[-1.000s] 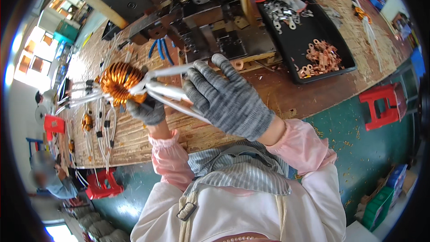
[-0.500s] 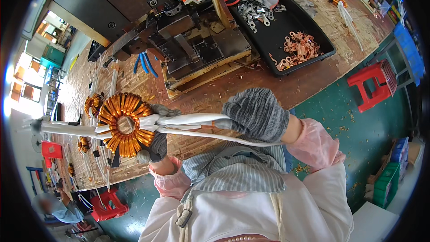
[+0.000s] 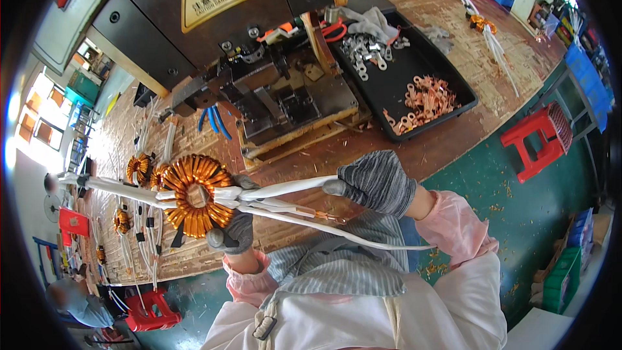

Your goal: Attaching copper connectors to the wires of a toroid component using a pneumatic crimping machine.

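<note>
A ring-shaped coil (image 3: pixel 178 212) wound with copper-coloured wire is held up by my gloved left hand (image 3: pixel 238 232), its fingers wrapped round the near and right side. White sleeved leads run out of the coil both ways. My right hand (image 3: pixel 379 185), in a grey knit glove, pinches the end of the upper white sleeved lead (image 3: pixel 295 186) and holds it taut to the right. Below it, other leads hang loose; one shows a bare copper end (image 3: pixel 330 216). A long thin white lead (image 3: pixel 350 236) reaches toward my right sleeve.
Beyond my hands stands a dark press machine (image 3: pixel 295 107) with blue wires (image 3: pixel 212 120) beside it. A black tray (image 3: pixel 396 81) holds copper lugs (image 3: pixel 429 100) and silver lugs (image 3: pixel 368 52). More coils (image 3: pixel 139 167) lie leftward. A red stool (image 3: pixel 534 136) stands right; another person (image 3: pixel 84 301) sits far left.
The view has tilted, and coil and hands sit lower in it. My right hand now grips only the upper lead; the lower leads have come away from it and spread downward.
</note>
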Demonstrator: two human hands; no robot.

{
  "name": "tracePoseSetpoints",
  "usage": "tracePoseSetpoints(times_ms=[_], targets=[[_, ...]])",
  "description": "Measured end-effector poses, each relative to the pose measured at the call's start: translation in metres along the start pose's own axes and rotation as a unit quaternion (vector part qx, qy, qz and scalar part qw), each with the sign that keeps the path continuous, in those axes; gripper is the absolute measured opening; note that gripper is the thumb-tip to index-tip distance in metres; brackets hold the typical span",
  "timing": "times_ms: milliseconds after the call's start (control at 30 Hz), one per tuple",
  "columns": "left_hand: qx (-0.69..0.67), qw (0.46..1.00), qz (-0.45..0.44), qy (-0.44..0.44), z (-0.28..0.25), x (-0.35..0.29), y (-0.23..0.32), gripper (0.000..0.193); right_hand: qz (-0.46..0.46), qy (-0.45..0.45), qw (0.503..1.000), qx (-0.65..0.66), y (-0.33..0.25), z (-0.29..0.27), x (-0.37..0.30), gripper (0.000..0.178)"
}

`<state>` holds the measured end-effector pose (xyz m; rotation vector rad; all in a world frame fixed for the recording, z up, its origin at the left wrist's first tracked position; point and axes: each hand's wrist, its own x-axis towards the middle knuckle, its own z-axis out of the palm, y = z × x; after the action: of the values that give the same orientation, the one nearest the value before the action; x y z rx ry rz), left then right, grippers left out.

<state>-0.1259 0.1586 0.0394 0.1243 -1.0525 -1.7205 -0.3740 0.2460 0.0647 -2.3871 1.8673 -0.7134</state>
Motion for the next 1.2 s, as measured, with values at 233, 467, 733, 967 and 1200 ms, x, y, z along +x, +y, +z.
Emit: tracePoseSetpoints(times_ms=[233, 467, 733, 967, 1200], targets=[[0.086, 0.993, 0.04, 0.067, -0.036, -0.007, -0.002, 0.081, 0.165, 0.047, 0.975, -0.138, 0.117, -0.03, 0.018, 0.03], [0.057, 0.997, 0.032, 0.049, -0.027, 0.001, 0.0, 0.081, 0.251, -0.138, 0.916, -0.28, 0.202, 0.008, 0.03, 0.025], [0.053, 0.998, 0.026, 0.024, -0.026, -0.002, 0.007, 0.082, 0.298, -0.111, 0.927, -0.2, 0.198, 0.005, 0.038, 0.035], [0.02, 1.0, 0.005, 0.007, -0.038, -0.007, 0.007, 0.08, 0.204, -0.023, 0.967, -0.151, 0.19, 0.025, 0.039, 0.034], [0.01, 0.999, 0.034, 0.038, -0.047, -0.008, 0.007, 0.078, 0.271, -0.043, 0.937, -0.218, 0.192, 0.024, 0.041, 0.029]])
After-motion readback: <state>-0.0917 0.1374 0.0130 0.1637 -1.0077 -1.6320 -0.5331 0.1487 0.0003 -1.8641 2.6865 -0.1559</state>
